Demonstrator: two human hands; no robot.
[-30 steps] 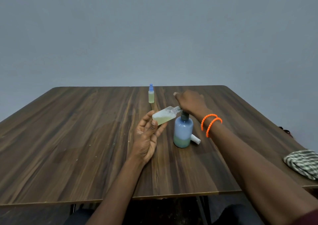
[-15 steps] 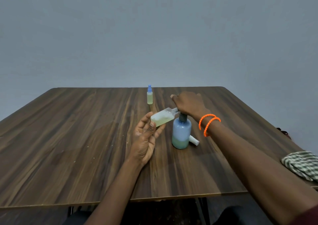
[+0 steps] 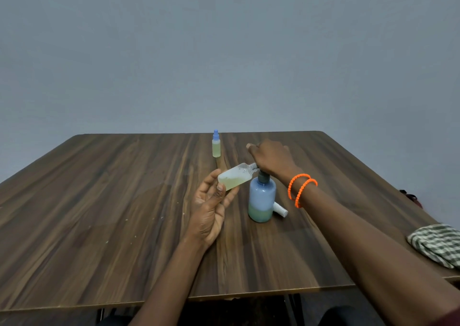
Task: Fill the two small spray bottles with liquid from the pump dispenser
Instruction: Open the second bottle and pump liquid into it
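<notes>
Pale yellow-green liquid part-fills the uncapped spray bottle (image 3: 235,180) pinched, tilted, in the left hand (image 3: 210,210), its neck at the pump dispenser (image 3: 261,200), whose head the right hand (image 3: 270,157) covers, fingers curled over it.

A plain indoor room, most likely a home or a simple workspace — nothing marks it more exactly. A bare grey-blue wall (image 3: 224,51) fills the background, with a dark wood-grain table (image 3: 99,213) set against it. A checked green-and-white cloth (image 3: 438,244) lies crumpled at the table's right edge — a domestic touch.
</notes>
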